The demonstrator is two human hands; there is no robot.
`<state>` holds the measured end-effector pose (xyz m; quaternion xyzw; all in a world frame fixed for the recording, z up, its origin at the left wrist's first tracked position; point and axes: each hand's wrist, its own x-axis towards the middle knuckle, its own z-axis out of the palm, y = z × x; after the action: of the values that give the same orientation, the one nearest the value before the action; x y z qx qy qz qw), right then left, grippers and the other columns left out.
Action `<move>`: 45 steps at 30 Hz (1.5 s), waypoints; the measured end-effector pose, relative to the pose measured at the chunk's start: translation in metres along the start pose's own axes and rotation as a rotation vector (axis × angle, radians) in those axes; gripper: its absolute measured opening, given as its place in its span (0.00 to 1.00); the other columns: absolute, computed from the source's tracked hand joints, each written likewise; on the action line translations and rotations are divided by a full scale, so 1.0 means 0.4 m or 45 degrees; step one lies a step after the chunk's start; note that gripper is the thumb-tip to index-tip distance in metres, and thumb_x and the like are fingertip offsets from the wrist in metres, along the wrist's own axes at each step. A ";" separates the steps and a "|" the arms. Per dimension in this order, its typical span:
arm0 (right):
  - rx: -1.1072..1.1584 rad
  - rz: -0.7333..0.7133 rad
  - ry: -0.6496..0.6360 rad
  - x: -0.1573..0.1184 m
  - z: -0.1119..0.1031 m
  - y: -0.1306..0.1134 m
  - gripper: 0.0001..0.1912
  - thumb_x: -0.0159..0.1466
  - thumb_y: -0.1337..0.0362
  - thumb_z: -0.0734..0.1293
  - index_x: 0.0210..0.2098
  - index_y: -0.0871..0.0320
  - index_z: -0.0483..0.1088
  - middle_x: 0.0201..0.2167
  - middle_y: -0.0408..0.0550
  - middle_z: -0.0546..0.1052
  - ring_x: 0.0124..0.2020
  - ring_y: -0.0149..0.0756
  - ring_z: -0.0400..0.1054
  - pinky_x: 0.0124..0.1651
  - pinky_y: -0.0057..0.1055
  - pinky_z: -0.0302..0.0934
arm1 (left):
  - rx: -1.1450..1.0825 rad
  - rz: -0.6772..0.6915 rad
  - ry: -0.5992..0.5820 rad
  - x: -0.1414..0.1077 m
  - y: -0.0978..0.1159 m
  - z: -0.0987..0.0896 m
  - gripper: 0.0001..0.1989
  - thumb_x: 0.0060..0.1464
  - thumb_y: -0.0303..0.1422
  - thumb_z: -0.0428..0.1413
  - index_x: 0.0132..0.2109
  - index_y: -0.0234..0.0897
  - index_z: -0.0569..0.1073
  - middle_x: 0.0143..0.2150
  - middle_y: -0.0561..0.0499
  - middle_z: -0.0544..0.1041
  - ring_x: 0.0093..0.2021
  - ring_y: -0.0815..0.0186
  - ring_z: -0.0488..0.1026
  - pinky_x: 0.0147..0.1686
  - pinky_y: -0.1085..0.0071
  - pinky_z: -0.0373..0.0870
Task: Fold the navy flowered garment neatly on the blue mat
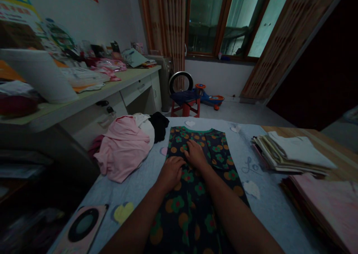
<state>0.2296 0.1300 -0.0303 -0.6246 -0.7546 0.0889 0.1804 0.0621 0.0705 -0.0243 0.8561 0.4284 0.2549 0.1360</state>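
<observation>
A dark dress (190, 198) with green flowers and orange dots lies spread on the light blue cloth, its green-edged neckline toward the far side. Both hands rest on its upper part, close together. My left hand (171, 171) lies near its left edge, the fingers slightly bent and pointing right, with no fold visibly gripped. A little farther up, my right hand (195, 155) presses on the fabric with its fingers spread. The lower end of the dress runs out of view beneath my forearms.
A loose heap of pink clothing (125, 146) with white and black pieces sits at left. Folded stacks (293, 153) and a pink-topped pile (327, 205) stand at right. A phone (84, 228) lies front left. Beyond are a cluttered desk (140, 78) and a red stool (186, 108).
</observation>
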 end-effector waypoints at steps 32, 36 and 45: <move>0.028 -0.092 0.069 -0.004 -0.003 -0.002 0.10 0.65 0.61 0.63 0.44 0.56 0.71 0.46 0.50 0.73 0.51 0.41 0.63 0.57 0.39 0.52 | -0.011 -0.031 -0.020 0.006 0.011 -0.012 0.12 0.53 0.21 0.49 0.41 0.39 0.72 0.44 0.47 0.75 0.47 0.57 0.69 0.51 0.58 0.66; 0.024 -0.091 0.007 -0.011 -0.007 -0.008 0.16 0.65 0.64 0.60 0.52 0.54 0.69 0.55 0.52 0.71 0.59 0.42 0.60 0.63 0.42 0.48 | -0.006 -0.045 -0.032 0.007 0.011 -0.013 0.12 0.53 0.21 0.49 0.41 0.39 0.72 0.43 0.47 0.75 0.48 0.57 0.69 0.51 0.59 0.66; 0.003 -0.065 -0.249 -0.024 -0.023 -0.004 0.30 0.66 0.60 0.58 0.67 0.53 0.57 0.71 0.46 0.53 0.71 0.49 0.41 0.69 0.56 0.33 | -0.004 -0.039 -0.024 0.005 0.007 -0.009 0.12 0.53 0.21 0.50 0.42 0.39 0.72 0.45 0.48 0.75 0.48 0.57 0.69 0.51 0.59 0.65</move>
<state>0.2332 0.1195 -0.0230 -0.5932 -0.7843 0.1456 0.1088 0.0629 0.0705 -0.0193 0.8517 0.4397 0.2455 0.1451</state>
